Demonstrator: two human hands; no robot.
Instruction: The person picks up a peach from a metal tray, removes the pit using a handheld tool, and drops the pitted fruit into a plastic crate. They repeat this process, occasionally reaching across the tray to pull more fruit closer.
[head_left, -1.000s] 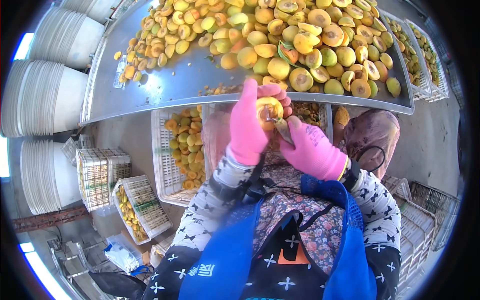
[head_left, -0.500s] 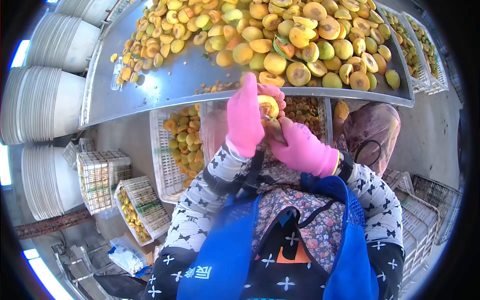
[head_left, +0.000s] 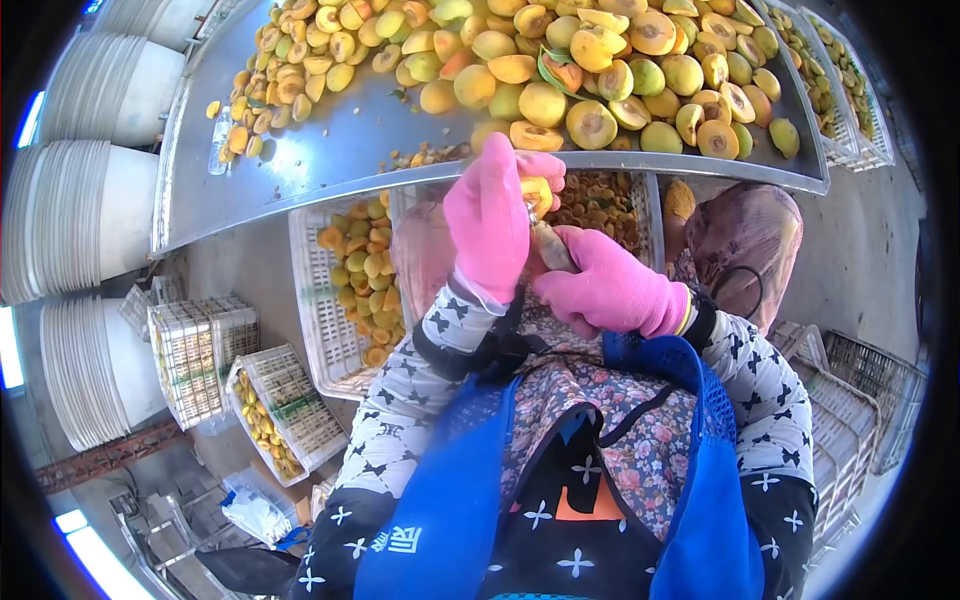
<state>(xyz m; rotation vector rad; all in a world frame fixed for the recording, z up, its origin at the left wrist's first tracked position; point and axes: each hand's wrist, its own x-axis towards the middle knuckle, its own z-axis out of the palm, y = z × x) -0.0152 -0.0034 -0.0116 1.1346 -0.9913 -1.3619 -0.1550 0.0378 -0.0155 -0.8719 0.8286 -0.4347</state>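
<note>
My left hand [head_left: 488, 215], in a pink glove, is closed round a yellow peach half [head_left: 541, 194] at the near edge of the metal table [head_left: 330, 200]. In my right hand [head_left: 612, 285], also gloved in pink, is a short pitting tool with a worn greyish handle [head_left: 552, 247]. Its metal tip touches or sits just at the fruit; the exact contact is partly hidden by my left fingers. Many cut peach halves [head_left: 595, 125] are heaped on the table just beyond my hands.
Below the table edge stands a white crate [head_left: 312, 290] of peach halves, with a second container of fruit pieces [head_left: 597, 210] beside it. More crates [head_left: 290, 410] stand at left and right. Stacked white tubs [head_left: 85, 215] line the left. A plastic bottle [head_left: 219, 145] lies on the table.
The tool in my right hand has tilted, and more of its handle shows. The peach half has turned in my left hand, so less of its cut face shows.
</note>
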